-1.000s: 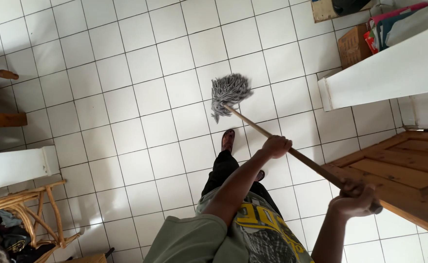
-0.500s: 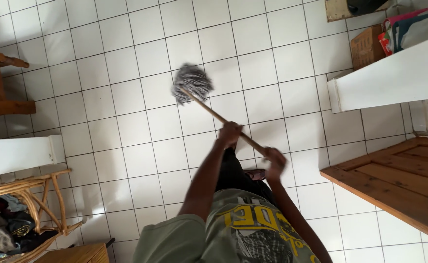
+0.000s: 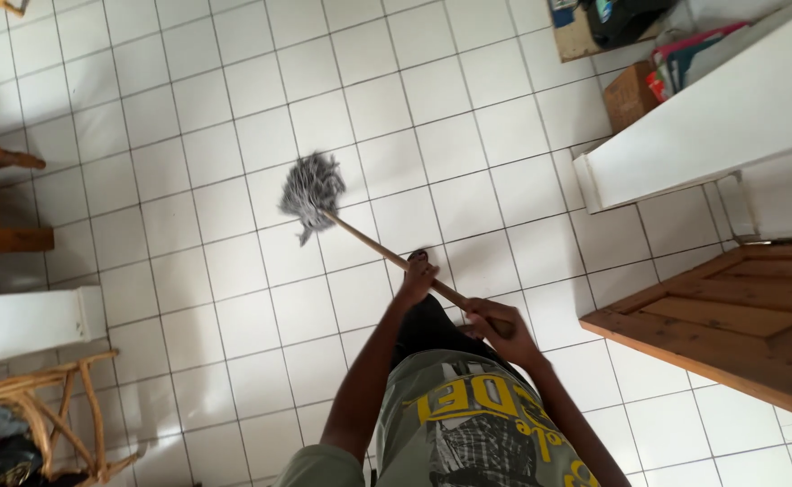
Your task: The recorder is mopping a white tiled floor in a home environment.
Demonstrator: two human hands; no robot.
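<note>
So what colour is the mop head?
Grey and white strands on the mop head, seen in the head view.

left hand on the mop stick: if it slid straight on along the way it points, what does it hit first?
The left hand points up the wooden mop handle toward the grey string mop head. That head looks first in line; only bare stick lies between. Beyond it is white tiled floor. Depth is hard to judge from above.

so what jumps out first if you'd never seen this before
The grey string mop head pressed on the white tiled floor near the middle of the view, its wooden handle slanting down to the person. Both hands grip it: left hand higher up, right hand at the end. A wooden door stands at the right.
</note>
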